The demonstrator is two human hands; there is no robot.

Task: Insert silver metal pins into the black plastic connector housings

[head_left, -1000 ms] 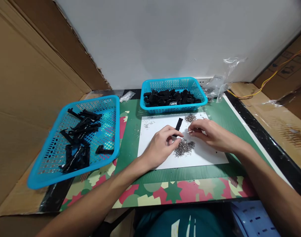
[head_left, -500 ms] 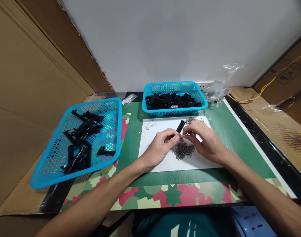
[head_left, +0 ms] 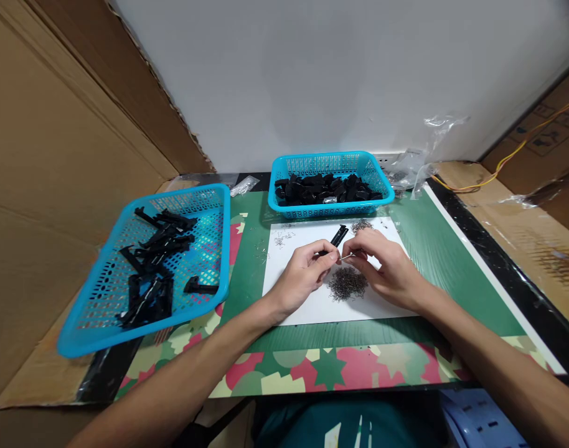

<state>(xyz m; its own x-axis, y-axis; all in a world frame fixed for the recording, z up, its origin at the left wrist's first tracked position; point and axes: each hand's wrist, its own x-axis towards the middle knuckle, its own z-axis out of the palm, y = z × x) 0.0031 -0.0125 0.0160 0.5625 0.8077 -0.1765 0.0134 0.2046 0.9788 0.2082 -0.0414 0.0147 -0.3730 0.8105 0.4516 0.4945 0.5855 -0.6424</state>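
Observation:
My left hand (head_left: 307, 266) is closed around a narrow black plastic part (head_left: 340, 234), whose far end sticks out up and to the right past the fingers. My right hand (head_left: 385, 261) pinches a thin metal pin-like tool (head_left: 346, 257), its tip pointing left at my left thumb and the black part. Whether the tip touches the part I cannot tell. Just below the hands a pile of small bent metal wire pieces (head_left: 347, 284) lies on a white sheet (head_left: 289, 314). A smaller heap of metal pieces (head_left: 360, 225) sits behind my right fingers.
A blue basket (head_left: 223, 249) at left holds several long black parts (head_left: 158, 246). Another blue basket (head_left: 331, 210) at the back is filled with black pieces (head_left: 322, 186). Loose wire bits (head_left: 283, 238) lie on the sheet's far left. Clear plastic bags (head_left: 408, 171) stand near the wall.
The black part has tilted slightly lower in my left hand. The pin-like tool has shifted slightly left, and my right hand has turned a little. The baskets have not moved.

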